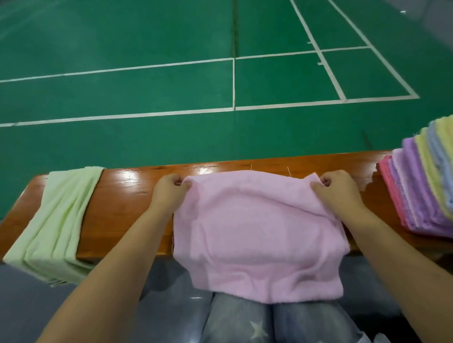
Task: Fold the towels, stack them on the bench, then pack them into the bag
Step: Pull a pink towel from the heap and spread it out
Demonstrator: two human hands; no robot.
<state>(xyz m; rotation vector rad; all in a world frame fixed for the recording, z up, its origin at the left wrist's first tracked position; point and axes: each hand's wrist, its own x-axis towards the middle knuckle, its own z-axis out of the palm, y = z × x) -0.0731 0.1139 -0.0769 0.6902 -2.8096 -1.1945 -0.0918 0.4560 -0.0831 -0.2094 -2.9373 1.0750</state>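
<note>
Towels are the matter of this task, and one of them, a soft pink terry towel (258,239), is now in work at the middle of the long glossy brown wooden counter (123,191). Going from the left: a pale green cloth (55,224), maybe the bag or another towel, I cannot tell which, is draped across the left end of the counter and hangs over its near edge. Next comes the left hand (169,191), whose fingers are curled and pinch the far left corner of the pink towel. The towel lies over the counter with its far edge near the far side of the wood, while its near part hangs down over the person's knees in grey jeans (239,328). The right hand (338,194) pinches the far right corner in the same manner, a little lifted, so the cloth makes a small ridge there. I judge that both corners are held so to pull the edge tight and straight, which prepares a clean fold. At the right end of the counter stands a leaning stack of folded towels (431,181) in pink, purple, yellow and light blue, well apart from the hands; probably it is kept there so that the middle is free for folding. Behind the counter is a green sport court floor (148,47) with white lines.
</note>
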